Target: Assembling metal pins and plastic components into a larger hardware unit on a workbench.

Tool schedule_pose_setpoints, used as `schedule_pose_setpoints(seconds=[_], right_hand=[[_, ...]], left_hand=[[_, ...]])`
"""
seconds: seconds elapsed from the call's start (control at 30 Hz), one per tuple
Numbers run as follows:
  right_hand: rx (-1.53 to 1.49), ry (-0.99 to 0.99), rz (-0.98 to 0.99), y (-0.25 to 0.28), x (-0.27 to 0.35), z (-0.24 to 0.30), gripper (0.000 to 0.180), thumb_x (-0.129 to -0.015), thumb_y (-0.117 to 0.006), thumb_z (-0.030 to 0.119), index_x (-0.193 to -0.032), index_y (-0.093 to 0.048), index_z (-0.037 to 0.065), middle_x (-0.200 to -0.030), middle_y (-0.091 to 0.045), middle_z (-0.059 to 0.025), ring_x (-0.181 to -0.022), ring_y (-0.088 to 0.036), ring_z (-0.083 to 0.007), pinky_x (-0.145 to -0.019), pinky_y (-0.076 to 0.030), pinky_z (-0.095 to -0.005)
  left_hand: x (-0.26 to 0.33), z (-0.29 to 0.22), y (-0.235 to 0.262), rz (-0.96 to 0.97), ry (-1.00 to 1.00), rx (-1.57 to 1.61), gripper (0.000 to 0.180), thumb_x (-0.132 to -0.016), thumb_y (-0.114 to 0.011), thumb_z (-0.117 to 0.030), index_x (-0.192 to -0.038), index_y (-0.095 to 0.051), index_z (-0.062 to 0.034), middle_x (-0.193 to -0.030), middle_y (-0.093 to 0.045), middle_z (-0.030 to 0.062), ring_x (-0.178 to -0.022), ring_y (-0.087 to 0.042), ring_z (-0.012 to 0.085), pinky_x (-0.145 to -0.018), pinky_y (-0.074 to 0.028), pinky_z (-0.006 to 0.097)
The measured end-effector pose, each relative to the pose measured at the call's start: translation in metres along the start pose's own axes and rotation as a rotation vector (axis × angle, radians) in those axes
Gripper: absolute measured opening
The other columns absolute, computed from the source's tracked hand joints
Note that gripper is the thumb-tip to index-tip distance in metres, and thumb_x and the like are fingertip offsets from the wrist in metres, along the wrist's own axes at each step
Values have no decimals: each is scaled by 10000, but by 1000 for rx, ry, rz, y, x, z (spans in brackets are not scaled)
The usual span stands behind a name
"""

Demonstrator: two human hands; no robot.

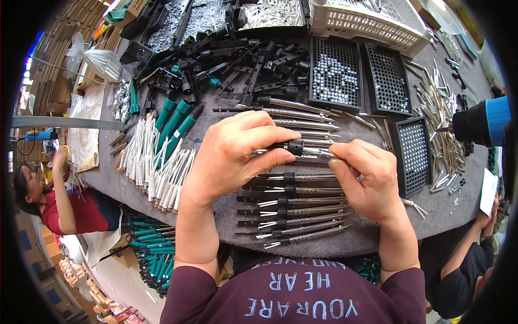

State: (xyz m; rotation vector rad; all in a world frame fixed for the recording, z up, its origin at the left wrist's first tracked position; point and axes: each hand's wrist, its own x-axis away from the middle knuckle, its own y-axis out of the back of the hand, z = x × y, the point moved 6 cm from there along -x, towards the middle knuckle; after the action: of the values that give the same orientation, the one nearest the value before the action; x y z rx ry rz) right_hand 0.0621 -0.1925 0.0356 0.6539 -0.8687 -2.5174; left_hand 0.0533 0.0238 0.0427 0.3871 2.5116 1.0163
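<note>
Over the middle of the bench my left hand [232, 148] grips the black end of a part-built soldering iron, fingers closed near its black collar [295, 147]. My right hand [371, 175] pinches the far end of its metal barrel [315, 153] between thumb and fingertips. The piece lies level between both hands; my left fingers hide part of its black end. Below the hands several similar soldering irons [307, 202] lie in a row, with perforated metal barrels, black collars and short white leads. More of them [302, 112] lie just beyond my hands.
White heating elements with leads [162, 167] and green handles [175, 127] lie left. Black plastic parts [232, 59] are heaped behind. Black hole trays [335, 73], loose metal rods [442, 124] and a blue power screwdriver [488, 121] are at right. Co-workers sit at both sides.
</note>
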Motion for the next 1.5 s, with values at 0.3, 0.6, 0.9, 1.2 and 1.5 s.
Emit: schedule_pose_setpoints(seconds=[0.3, 0.6, 0.9, 1.2, 1.5], right_hand=[[-53, -11, 51, -3, -2, 1, 134, -909, -780, 106, -1021, -753, 39, -856, -735, -96, -736, -727, -293, -657, -562, -378], [-101, -66, 73, 3, -3, 1, 130, -902, -777, 67, -1027, -754, 40, -836, -718, -94, -710, -708, -276, -628, -546, -355], [-83, 0, 65, 0, -3, 1, 128, -902, -776, 61, -1024, -753, 30, -841, -722, -96, -712, -713, -274, -632, -550, -353], [-113, -26, 23, 4, -2, -1, 141, -893, -787, 60, -1024, -750, 22, -828, -716, -95, -668, -689, -252, -604, -533, -342], [-108, -28, 51, 2, -3, 1, 129, -909, -774, 91, -1023, -751, 35, -836, -719, -94, -694, -699, -271, -612, -533, -355]], left_hand=[[1, -2, -4, -19, -46, 196, 364, -776, -905, -77, -1117, -784, -38, -904, -711, 80, -799, -666, 209, -700, -524, 321], [-1, -4, 8, -72, -79, 53, 329, -750, -918, -130, -1045, -807, -35, -898, -720, 89, -798, -679, 241, -695, -529, 345], [-2, -8, 4, -76, -138, 70, 350, -730, -931, -177, -1028, -812, -38, -880, -738, 83, -804, -701, 246, -691, -537, 347], [-1, -10, 2, -136, -142, 69, 367, -754, -920, -152, -1087, -815, -40, -922, -749, 94, -830, -706, 247, -703, -555, 343], [-3, -14, -7, -95, -148, 61, 356, -761, -916, -102, -1092, -807, -29, -914, -743, 105, -802, -709, 244, -677, -556, 340]])
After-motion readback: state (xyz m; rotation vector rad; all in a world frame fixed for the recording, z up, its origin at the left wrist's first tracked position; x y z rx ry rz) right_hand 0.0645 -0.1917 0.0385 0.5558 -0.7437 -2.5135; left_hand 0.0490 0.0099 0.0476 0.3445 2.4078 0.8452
